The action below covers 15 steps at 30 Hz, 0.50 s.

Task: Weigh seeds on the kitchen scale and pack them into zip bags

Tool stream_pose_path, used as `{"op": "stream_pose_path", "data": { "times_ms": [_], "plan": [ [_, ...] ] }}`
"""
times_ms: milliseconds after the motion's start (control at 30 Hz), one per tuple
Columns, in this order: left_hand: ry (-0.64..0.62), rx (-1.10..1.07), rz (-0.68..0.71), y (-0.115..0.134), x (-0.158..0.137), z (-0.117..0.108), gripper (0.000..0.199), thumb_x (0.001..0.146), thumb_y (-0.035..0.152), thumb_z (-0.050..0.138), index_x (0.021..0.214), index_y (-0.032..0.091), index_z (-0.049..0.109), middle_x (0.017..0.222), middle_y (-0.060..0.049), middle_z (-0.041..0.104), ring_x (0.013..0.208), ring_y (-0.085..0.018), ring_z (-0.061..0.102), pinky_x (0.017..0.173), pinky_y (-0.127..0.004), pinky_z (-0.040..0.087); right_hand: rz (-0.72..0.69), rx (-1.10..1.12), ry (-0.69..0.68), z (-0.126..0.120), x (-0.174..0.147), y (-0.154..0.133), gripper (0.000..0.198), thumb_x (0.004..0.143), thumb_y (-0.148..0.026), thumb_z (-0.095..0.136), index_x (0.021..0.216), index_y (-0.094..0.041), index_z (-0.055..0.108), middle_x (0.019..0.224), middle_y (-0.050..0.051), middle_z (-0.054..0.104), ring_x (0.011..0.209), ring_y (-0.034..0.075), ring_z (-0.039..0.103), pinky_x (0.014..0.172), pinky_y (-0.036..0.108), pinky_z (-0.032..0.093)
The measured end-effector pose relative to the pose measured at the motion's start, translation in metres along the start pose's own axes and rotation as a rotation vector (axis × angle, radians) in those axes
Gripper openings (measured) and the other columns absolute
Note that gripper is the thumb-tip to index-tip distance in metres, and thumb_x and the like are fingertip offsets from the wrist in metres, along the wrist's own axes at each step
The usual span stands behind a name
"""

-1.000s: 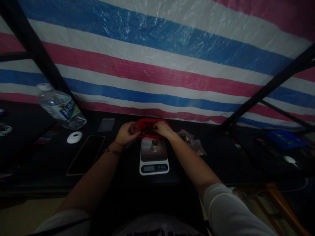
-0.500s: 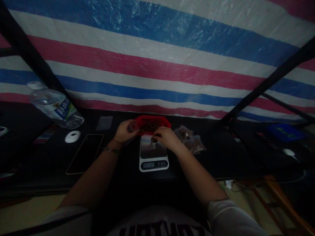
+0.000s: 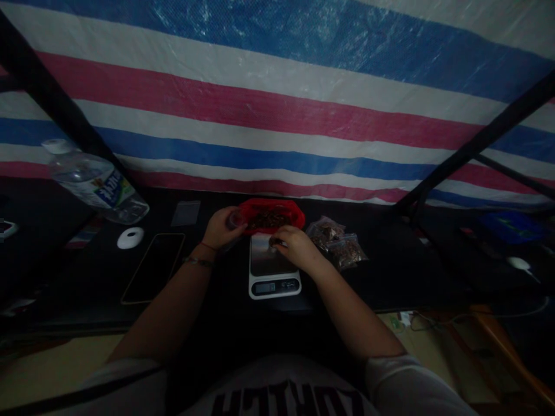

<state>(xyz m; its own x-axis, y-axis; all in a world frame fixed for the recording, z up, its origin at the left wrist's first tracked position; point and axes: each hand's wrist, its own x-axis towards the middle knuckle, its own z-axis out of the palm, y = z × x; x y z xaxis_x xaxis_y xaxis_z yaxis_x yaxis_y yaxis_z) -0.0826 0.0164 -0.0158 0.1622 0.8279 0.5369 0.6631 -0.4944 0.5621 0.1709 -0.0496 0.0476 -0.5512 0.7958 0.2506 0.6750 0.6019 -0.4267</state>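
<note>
A white kitchen scale (image 3: 274,287) with a metal plate and a lit display stands on the black table. On its plate is a small cup (image 3: 273,245) with brown bits, partly hidden by my right hand (image 3: 297,247), whose fingers are closed around it. My left hand (image 3: 220,229) is curled about a small clear round container (image 3: 235,219) beside the red tray's left end. The red tray (image 3: 299,215), behind the scale, holds many small brown pieces. Several zip bags (image 3: 347,251) of brown pieces lie to the right of my right hand.
To the left are a phone (image 3: 154,268), a white mouse-like object (image 3: 130,237), a flat clear zip bag (image 3: 186,213) and a large clear bottle (image 3: 97,182). A striped sheet (image 3: 277,115) hangs behind the table (image 3: 390,271), with dark slanted frame bars at both sides.
My right-hand fingers have moved in over the small cup and cover more of it. My left hand stays by the tray with the clear container. The view has shifted slightly.
</note>
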Motion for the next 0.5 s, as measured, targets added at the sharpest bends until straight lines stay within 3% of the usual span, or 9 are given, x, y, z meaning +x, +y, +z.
{"op": "stream_pose_path", "data": {
  "times_ms": [500],
  "plan": [
    [0.011,-0.04,-0.018,-0.006,-0.001,0.003,0.05,0.071,0.043,0.068,0.112,0.016,0.059,0.106,-0.008,0.066,0.098,-0.025,0.062,0.089,-0.04,0.05,0.011,0.135,0.209,0.0,-0.015,0.006,0.025,0.083,-0.004,0.055,0.1,-0.018,0.068,0.099,0.007,0.066,0.094,0.017,0.062,0.087,0.031,0.049]
  ]
}}
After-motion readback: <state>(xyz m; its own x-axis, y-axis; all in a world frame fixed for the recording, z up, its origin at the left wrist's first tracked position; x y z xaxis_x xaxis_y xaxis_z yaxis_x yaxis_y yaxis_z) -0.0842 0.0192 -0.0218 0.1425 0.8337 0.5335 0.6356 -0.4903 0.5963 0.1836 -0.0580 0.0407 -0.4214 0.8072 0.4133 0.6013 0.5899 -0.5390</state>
